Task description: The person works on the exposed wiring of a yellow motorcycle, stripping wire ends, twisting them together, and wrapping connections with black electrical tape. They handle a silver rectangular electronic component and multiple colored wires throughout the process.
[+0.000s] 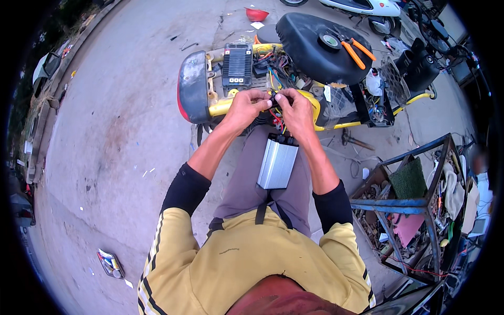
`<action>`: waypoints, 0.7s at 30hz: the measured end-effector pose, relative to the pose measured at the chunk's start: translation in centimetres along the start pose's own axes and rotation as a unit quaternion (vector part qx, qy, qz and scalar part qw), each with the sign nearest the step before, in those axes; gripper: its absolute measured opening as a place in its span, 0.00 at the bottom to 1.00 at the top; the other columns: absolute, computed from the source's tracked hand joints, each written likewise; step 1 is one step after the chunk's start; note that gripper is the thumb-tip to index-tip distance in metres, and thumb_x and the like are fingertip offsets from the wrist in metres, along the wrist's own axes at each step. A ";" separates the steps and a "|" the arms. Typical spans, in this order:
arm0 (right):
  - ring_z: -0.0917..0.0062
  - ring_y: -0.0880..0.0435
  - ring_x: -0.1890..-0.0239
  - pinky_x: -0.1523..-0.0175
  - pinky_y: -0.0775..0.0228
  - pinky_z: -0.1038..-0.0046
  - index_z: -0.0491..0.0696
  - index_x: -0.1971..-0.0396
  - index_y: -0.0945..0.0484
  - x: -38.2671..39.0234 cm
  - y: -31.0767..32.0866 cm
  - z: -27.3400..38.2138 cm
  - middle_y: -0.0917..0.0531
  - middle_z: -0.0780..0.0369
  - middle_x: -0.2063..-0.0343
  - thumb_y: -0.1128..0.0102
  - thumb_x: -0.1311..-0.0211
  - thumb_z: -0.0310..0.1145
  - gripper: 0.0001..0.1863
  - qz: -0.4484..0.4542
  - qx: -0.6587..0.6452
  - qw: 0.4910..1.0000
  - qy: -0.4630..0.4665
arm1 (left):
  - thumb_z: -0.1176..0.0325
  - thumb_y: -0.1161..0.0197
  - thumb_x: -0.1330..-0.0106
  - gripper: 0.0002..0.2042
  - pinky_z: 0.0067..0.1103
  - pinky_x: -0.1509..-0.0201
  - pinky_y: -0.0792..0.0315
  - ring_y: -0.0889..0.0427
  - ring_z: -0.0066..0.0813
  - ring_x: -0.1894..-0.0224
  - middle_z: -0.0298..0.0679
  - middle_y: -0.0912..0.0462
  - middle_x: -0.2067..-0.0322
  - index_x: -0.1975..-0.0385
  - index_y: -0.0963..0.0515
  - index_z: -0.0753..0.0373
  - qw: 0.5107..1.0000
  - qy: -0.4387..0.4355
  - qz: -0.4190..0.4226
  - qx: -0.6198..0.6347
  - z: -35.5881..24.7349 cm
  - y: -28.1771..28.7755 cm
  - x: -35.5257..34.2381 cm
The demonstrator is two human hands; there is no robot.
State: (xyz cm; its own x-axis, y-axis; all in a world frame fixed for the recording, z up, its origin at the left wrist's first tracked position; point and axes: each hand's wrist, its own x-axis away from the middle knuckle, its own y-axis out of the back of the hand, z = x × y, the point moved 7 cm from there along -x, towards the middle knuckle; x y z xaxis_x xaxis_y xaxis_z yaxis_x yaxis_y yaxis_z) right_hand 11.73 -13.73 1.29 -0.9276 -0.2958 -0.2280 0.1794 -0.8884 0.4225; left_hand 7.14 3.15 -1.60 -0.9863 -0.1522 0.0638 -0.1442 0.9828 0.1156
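My left hand and my right hand meet over the yellow-framed scooter, both closed in a pinch. Between the fingertips is a small black wire connector, partly hidden by the thumbs. Red and yellow wires hang below it towards a silver finned controller box, which rests on my lap. Just beyond my hands, loose coloured wires fill the scooter's open body. To the left of them sits a black finned box on the frame.
The black seat carries a tape roll and orange-handled pliers. A hammer lies on the ground to the right, near a metal-framed bin full of scrap. A small tray stands at lower left, a red bowl farther off.
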 end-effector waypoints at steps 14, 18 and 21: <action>0.60 0.07 0.63 0.52 0.18 0.60 0.39 0.55 0.11 -0.7 0.3 -0.2 0.08 0.50 0.67 0.32 0.27 0.37 0.15 0.031 -0.001 0.999 -0.017 | 0.72 0.29 0.26 0.09 0.15 0.74 0.41 0.31 0.11 0.75 0.27 0.19 0.69 0.51 0.13 0.67 0.994 -0.011 -0.097 0.047 0.4 -0.6 -0.6; 0.59 0.07 0.63 0.53 0.18 0.60 0.39 0.56 0.10 -0.2 0.3 0.9 0.08 0.49 0.66 0.29 0.29 0.36 0.14 0.038 0.032 0.998 -0.023 | 0.72 0.32 0.24 0.10 0.15 0.77 0.44 0.33 0.12 0.77 0.27 0.23 0.73 0.49 0.15 0.69 0.973 0.052 -0.051 0.218 1.2 -1.0 0.0; 0.58 0.07 0.63 0.53 0.18 0.60 0.39 0.56 0.10 -0.1 0.4 1.0 0.08 0.49 0.65 0.28 0.30 0.36 0.14 0.030 0.044 0.998 -0.022 | 0.72 0.35 0.22 0.11 0.16 0.78 0.46 0.35 0.12 0.79 0.26 0.26 0.75 0.47 0.17 0.70 0.959 0.091 -0.052 0.263 0.4 -0.8 0.4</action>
State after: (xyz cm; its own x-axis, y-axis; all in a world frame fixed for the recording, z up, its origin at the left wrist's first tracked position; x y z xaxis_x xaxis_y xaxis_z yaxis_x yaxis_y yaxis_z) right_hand 11.54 -13.70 2.35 -0.9299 -0.3299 -0.1625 0.2071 -0.8349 0.5100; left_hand 6.87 2.34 -2.08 -0.9410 -0.2210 0.2564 -0.3087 0.8712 -0.3817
